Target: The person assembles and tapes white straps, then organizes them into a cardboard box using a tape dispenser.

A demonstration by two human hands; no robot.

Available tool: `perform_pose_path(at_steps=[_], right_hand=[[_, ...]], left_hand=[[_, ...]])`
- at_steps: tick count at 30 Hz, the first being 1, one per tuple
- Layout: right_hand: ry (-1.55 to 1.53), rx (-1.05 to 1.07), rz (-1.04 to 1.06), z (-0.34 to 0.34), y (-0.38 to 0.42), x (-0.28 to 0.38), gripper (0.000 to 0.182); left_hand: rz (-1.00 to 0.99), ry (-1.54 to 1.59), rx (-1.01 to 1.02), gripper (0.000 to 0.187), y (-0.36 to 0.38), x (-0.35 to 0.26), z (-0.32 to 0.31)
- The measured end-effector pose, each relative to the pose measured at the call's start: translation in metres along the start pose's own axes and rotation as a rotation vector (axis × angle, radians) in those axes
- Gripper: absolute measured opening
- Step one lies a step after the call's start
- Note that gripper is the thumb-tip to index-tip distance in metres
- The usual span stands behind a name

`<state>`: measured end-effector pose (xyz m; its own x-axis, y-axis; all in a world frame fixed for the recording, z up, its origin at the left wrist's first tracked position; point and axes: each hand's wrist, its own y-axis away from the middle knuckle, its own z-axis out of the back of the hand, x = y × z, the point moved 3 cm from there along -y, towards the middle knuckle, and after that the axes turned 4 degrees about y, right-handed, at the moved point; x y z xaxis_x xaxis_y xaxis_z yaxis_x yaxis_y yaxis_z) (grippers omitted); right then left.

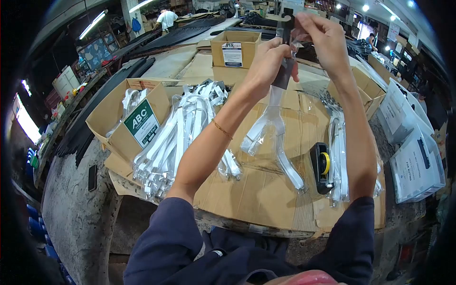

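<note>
My left hand (271, 66) is closed around a white belt in a clear plastic sleeve (272, 116), lifted at its upper end over the cardboard. Along that upper end runs a dark flat piece with a hook-shaped top (287, 28). My right hand (327, 40) pinches the clear plastic beside the hook; its fingertips partly hide what they grip. Lower down, the belt splits into two white lengths, one curving towards the table's front edge. Left of my left forearm lies a heap of bagged white belts (190, 118) with metal buckles. Another bagged bundle (338, 156) lies by my right forearm.
A black tape dispenser (322, 168) stands beside the right bundle. An open carton with a green ABC label (118, 121) is at left, another carton (235, 50) behind. White plastic bins (413, 164) stand right, a phone (92, 178) left. Other people work far back.
</note>
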<state>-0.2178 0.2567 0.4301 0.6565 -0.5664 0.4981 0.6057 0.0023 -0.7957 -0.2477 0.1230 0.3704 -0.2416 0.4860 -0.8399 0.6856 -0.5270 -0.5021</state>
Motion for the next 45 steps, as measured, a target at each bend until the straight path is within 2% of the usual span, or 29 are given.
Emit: perform_pose_path(at_steps=[4,7,9,10,11,13,15,19,22,24,25,27,31,34,38,43,45], right_hand=[[-0.104,0.002,-0.089,-0.001,-0.001,0.0,0.035],[-0.15,0.004,-0.117,-0.008,0.006,0.009,0.035],[-0.169,0.078,-0.043,-0.017,0.015,0.02,0.036],[-0.11,0.057,0.042,-0.019,0.02,0.025,0.032],[-0.113,0.055,0.044,-0.02,0.025,0.024,0.032],[0.094,0.131,0.118,-0.022,0.032,0.022,0.029],[0.04,0.047,0.06,-0.019,0.03,0.016,0.031],[-0.029,-0.002,0.061,-0.015,0.025,0.009,0.032],[0.022,0.072,0.008,-0.021,0.034,0.017,0.033],[0.091,0.117,-0.006,-0.025,0.043,0.028,0.033],[0.09,0.119,-0.008,-0.026,0.045,0.026,0.033],[-0.163,0.161,-0.026,-0.033,0.05,0.018,0.033],[-0.05,0.172,-0.039,-0.042,0.067,0.009,0.032],[-0.144,0.183,-0.111,-0.046,0.073,0.005,0.031],[-0.236,0.226,-0.214,-0.05,0.078,0.005,0.029],[-0.212,-0.093,-0.073,-0.048,0.077,0.003,0.024],[-0.223,-0.125,-0.118,-0.043,0.072,-0.001,0.023]], left_hand=[[-0.017,-0.038,0.025,0.02,0.01,-0.002,-0.006],[-0.033,0.039,-0.055,0.019,0.014,-0.001,-0.007],[-0.087,0.159,-0.088,0.017,0.015,0.0,-0.006],[-0.086,0.155,-0.09,0.017,0.017,-0.002,-0.005],[-0.045,0.106,-0.071,0.02,0.018,-0.005,-0.004],[-0.005,0.056,-0.052,0.024,0.021,-0.006,-0.006],[-0.021,-0.01,0.035,0.025,0.023,-0.004,-0.011],[-0.01,-0.063,-0.019,0.021,0.041,0.007,-0.013],[0.058,-0.004,-0.102,0.018,0.052,0.019,-0.006],[0.146,0.021,-0.177,0.023,0.056,0.025,-0.001],[0.148,0.022,-0.179,0.023,0.056,0.028,0.002],[0.189,0.049,-0.182,0.026,0.055,0.034,0.009],[0.209,0.022,-0.147,0.027,0.061,0.035,0.01],[0.198,0.1,-0.164,0.025,0.061,0.038,0.012],[0.192,-0.049,-0.126,0.025,0.062,0.037,0.018],[0.227,-0.05,-0.07,0.024,0.06,0.037,0.021],[0.207,0.001,-0.002,0.025,0.062,0.038,0.019]])
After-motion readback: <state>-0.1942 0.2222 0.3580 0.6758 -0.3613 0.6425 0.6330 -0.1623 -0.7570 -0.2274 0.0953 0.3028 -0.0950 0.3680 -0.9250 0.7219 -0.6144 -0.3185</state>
